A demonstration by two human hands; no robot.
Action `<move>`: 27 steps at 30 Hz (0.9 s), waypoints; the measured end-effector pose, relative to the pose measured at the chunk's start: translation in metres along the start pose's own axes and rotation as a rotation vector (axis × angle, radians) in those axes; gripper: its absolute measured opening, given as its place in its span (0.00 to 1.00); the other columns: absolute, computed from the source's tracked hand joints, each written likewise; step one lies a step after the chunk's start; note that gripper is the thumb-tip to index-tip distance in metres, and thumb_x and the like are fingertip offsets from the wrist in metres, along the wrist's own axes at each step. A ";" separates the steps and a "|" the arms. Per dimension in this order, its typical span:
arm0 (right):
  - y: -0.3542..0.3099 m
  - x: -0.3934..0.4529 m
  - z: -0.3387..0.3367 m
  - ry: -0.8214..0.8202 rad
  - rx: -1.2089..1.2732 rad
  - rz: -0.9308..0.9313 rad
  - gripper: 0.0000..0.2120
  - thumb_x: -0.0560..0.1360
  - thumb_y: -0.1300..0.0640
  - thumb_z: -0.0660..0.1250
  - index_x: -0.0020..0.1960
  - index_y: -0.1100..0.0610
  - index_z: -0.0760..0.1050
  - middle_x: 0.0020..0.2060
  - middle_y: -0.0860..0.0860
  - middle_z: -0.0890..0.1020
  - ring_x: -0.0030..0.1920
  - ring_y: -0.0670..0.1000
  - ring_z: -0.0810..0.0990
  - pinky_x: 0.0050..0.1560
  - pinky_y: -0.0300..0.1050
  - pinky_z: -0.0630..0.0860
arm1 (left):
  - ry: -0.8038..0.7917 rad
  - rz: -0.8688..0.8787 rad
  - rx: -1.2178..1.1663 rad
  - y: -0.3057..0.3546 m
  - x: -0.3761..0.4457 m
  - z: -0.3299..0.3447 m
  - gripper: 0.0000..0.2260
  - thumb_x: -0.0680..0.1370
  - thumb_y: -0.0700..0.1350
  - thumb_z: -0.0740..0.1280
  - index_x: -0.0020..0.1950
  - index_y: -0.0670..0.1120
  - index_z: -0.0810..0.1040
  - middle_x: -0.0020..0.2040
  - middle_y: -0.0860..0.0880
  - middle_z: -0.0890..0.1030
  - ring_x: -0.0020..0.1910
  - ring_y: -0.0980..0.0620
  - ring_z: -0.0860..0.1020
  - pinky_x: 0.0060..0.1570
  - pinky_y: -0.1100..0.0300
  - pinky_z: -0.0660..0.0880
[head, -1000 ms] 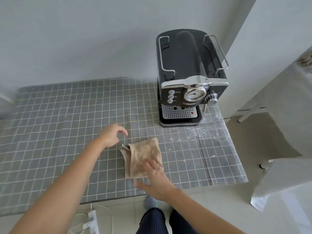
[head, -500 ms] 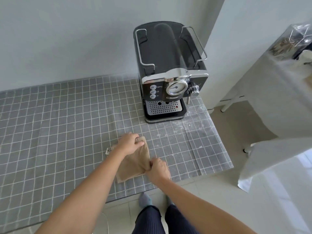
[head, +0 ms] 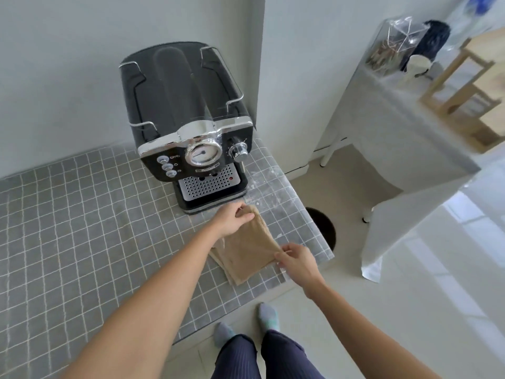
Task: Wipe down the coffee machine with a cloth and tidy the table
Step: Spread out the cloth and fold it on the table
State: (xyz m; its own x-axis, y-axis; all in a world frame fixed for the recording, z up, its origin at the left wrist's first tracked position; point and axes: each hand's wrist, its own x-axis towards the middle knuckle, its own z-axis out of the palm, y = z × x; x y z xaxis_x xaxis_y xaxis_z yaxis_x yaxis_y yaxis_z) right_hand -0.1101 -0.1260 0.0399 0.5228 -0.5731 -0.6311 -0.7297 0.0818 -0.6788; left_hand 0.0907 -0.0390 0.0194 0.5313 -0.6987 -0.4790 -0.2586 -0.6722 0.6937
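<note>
Beige folded cloth (head: 246,248) lies diagonally toward the coffee machine (head: 191,127); left hand (head: 232,221) and right hand (head: 296,259) pinch opposite corners.

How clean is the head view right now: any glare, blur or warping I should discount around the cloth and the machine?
Head view: soft even daylight, no hard shadows; cloth, left hand and right hand are fairly sharp. Coffee machine is readable, with bright reflections on its chrome band. Wide-angle lens bends the table grid. The side table at right is smeared, and the floor beside it is washed out.

A grid-patterned table (head: 82,228) carries the coffee machine (head: 188,127) and a cloth (head: 246,250) (folded, beige).
</note>
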 end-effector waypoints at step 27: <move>0.049 0.060 -0.019 0.098 -1.009 -0.413 0.36 0.73 0.34 0.26 0.77 0.50 0.30 0.77 0.49 0.31 0.75 0.55 0.27 0.71 0.61 0.25 | 0.233 0.014 0.462 -0.024 -0.073 0.111 0.32 0.77 0.65 0.39 0.74 0.53 0.28 0.74 0.50 0.27 0.74 0.47 0.30 0.69 0.41 0.30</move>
State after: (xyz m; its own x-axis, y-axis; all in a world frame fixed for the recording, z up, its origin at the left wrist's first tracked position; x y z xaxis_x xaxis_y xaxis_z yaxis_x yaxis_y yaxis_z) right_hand -0.1231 -0.1722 -0.0245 0.8056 -0.4686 -0.3625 -0.5545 -0.8118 -0.1829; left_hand -0.0316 0.0006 -0.0218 0.6772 -0.6708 -0.3024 -0.5683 -0.7378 0.3642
